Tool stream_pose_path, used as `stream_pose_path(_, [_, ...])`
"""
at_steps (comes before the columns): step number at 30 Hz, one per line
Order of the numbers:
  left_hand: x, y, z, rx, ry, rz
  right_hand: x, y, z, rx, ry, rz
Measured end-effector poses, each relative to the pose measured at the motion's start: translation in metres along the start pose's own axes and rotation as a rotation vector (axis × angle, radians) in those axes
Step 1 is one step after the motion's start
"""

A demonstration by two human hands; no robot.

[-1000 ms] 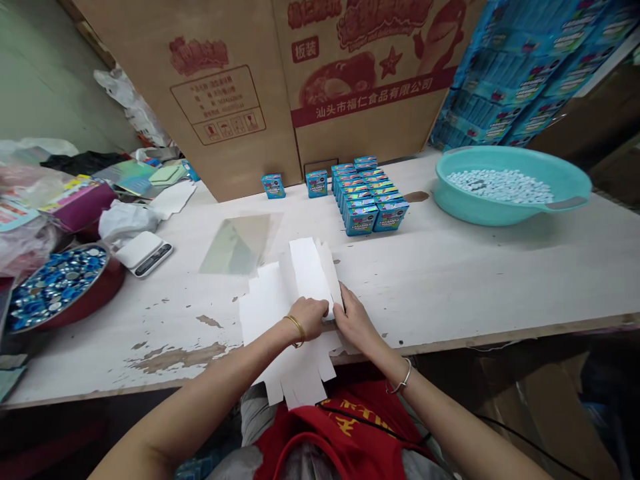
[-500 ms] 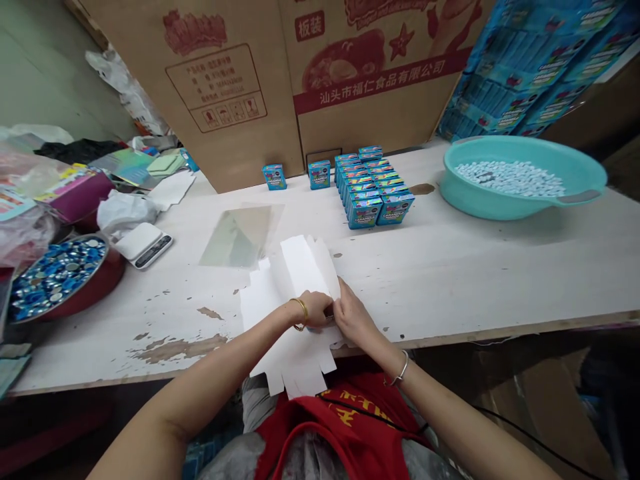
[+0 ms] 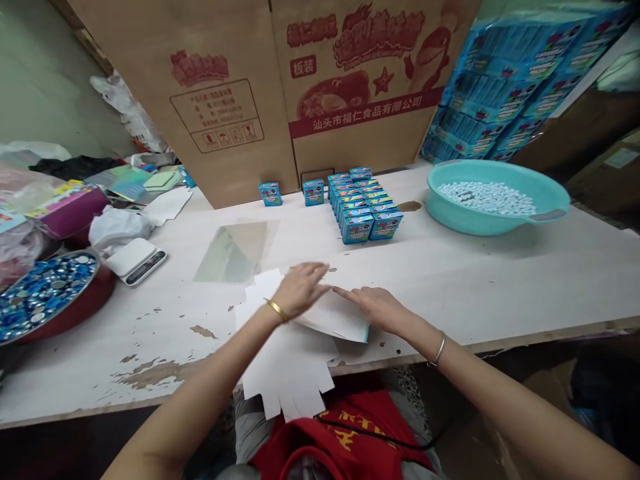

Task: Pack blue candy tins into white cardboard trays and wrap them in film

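A folded white cardboard sheet [image 3: 336,315] with a blue edge at its right lies at the near middle of the table, its near side lifted. My left hand [image 3: 301,288] is over its far left part, fingers stretched to the right and nothing gripped. From the right, my right hand [image 3: 379,308] lies along the sheet's far right edge, index finger extended toward my left fingertips. Its other fingers are partly hidden. Under and left of the sheet, flat white cardboard box blanks [image 3: 285,367] with notched tabs overhang the table's front edge.
Small blue boxes [image 3: 373,210] stand in rows ahead, near a turquoise basin [image 3: 490,227] of white pieces. Clear plastic sheets [image 3: 233,250], a white scale [image 3: 136,259] and a red bowl [image 3: 95,293] of blue-wrapped pieces lie leftward. A large carton [image 3: 240,100] stands behind.
The sheet, earlier bent up in both hands, now lies lower and flatter to the right. My left hand has let go and moved up-left; my right hand has moved right, fingers extended.
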State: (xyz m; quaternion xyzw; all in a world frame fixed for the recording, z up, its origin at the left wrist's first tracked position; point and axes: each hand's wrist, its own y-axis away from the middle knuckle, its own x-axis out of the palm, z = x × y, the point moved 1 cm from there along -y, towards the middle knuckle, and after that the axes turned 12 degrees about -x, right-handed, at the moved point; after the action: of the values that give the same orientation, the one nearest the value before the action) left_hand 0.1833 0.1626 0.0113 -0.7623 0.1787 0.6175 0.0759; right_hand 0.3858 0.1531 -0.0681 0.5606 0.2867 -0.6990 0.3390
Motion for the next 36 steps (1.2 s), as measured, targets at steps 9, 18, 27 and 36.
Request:
stream_pose_path(9, [0.025, -0.019, 0.064, 0.195, -0.201, 0.243, 0.018, 0.005, 0.016, -0.017, 0.025, -0.141])
stream_pose_path(18, [0.033, -0.046, 0.042, 0.122, -0.498, 0.297, 0.001, -0.022, 0.010, 0.242, -0.060, 0.018])
stream_pose_path(27, [0.032, -0.058, 0.037, 0.230, -0.593, 0.434, 0.010, -0.034, 0.006, 0.126, 0.081, 0.105])
stream_pose_path(36, [0.042, -0.057, 0.032, 0.080, -0.595, 0.425, 0.009, -0.044, -0.004, 0.087, 0.128, 0.135])
